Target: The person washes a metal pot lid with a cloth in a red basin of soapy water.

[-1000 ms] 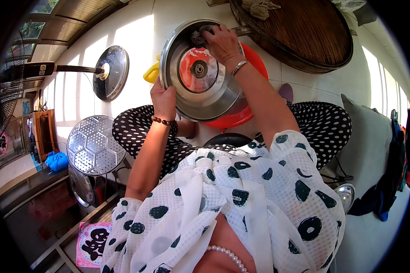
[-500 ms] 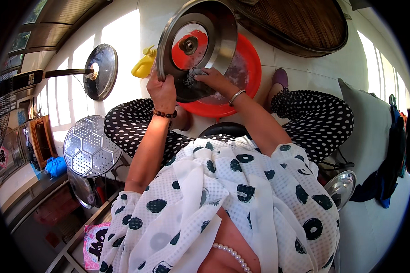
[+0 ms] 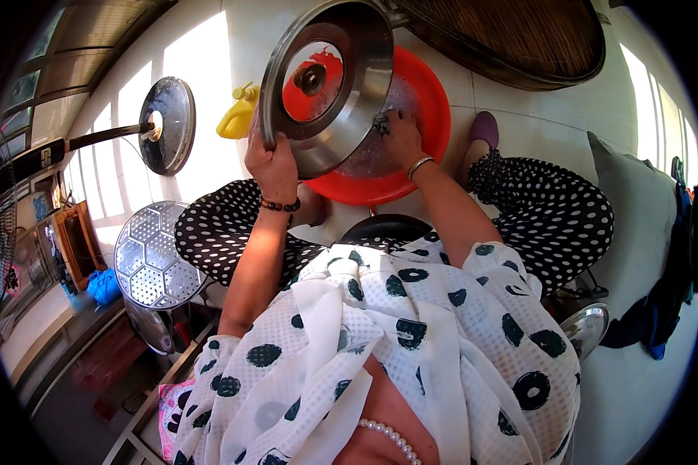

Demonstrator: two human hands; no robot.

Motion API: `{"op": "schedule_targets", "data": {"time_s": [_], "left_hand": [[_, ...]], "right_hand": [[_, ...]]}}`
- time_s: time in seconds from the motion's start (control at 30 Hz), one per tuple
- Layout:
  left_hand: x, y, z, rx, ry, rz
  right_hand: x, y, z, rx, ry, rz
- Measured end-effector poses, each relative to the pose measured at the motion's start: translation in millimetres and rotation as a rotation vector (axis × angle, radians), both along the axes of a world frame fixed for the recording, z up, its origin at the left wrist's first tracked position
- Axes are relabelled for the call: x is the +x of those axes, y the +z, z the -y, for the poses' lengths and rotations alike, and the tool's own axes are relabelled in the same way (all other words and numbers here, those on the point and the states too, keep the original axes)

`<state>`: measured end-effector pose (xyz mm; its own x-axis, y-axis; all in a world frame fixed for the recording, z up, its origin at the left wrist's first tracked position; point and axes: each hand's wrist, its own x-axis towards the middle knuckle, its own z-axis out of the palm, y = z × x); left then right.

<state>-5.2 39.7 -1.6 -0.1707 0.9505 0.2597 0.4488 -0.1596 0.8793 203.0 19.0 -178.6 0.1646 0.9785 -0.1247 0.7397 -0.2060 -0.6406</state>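
Left hand (image 3: 270,159) grips the rim of a steel pot (image 3: 329,81) tilted over the red basin (image 3: 415,116), while right hand (image 3: 401,133), clenched on a scrubber (image 3: 380,124), presses inside it.

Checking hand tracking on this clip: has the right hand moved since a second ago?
Yes. The right hand has gone from the steel lid's upper rim down to its lower right side, in front of the red basin.

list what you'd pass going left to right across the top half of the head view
blue cloth → perforated steamer tray → pan lid on the floor → yellow bottle → left hand → steel pot → right hand → purple slipper
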Motion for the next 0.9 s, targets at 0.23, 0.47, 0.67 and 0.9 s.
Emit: {"op": "schedule_targets", "data": {"time_s": [0.23, 0.47, 0.67, 0.9], "left_hand": [[-19.9, 2.7, -1.2, -0.278, 0.116, 0.483], [-37.9, -19.4, -10.7, -0.268, 0.151, 0.523], [-23.8, -11.0, -6.8, -0.242, 0.056, 0.417], [-10.2, 9.9, 2.9, -0.246, -0.011, 0.493]], "right_hand": [[30.7, -81.9, 8.8, -0.478, 0.336, 0.220], [33.9, -6.5, -0.5, -0.786, -0.093, -1.508], [-29.7, 133.7, -56.3, -0.333, 0.146, -1.268], [-100.9, 132.7, -32.0, 0.262, 0.377, -0.458]]}}
